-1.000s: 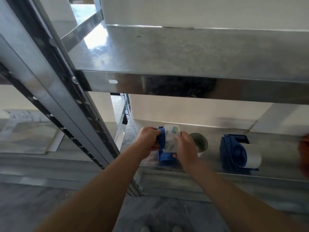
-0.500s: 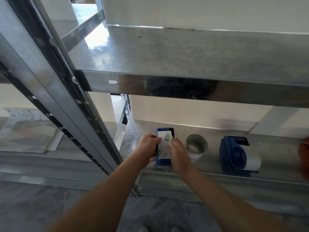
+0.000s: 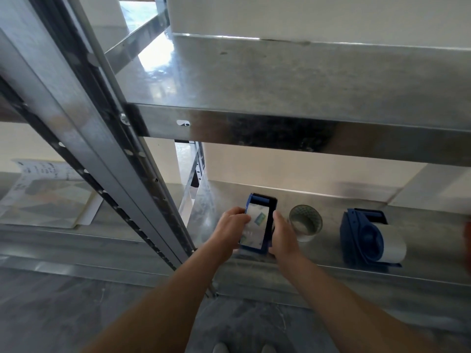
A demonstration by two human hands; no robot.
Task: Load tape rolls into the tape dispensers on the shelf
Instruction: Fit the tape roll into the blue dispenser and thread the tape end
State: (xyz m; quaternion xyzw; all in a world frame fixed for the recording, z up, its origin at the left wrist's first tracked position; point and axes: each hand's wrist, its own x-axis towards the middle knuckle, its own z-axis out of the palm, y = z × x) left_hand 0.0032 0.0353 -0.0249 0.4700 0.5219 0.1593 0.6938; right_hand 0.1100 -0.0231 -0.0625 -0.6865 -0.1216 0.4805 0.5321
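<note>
I have both hands around a blue tape dispenser (image 3: 260,222) that sits on the lower shelf (image 3: 328,261) of a metal rack. My left hand (image 3: 233,226) grips its left side, fingers curled over the edge onto the roll of tape (image 3: 256,226) seated inside it. My right hand (image 3: 283,236) clasps the right side, thumb lying along the dispenser's wall. The roll's pale face carries a small green label, but the print on it is too blurred to read.

Just right of my right hand a loose roll of tape (image 3: 305,222) stands on end on the shelf, its hollow core facing up; my hand covers its near left edge. Farther right, well apart from it, a second blue dispenser (image 3: 367,238) lies with a white roll (image 3: 393,243) sticking out of its right side. I can make out no brand or writing on either of them.

At the far right edge of the view a reddish blur (image 3: 467,240) is cut off, and I cannot tell what it is. The upper shelf (image 3: 293,80) hides the back of the lower one. To the left, beyond the rack's post (image 3: 84,138), a sheet of paper (image 3: 46,197) lies flat with handwriting along its top, too small to read. At the bottom edge two pale shoe tips (image 3: 242,349) are barely in view.
</note>
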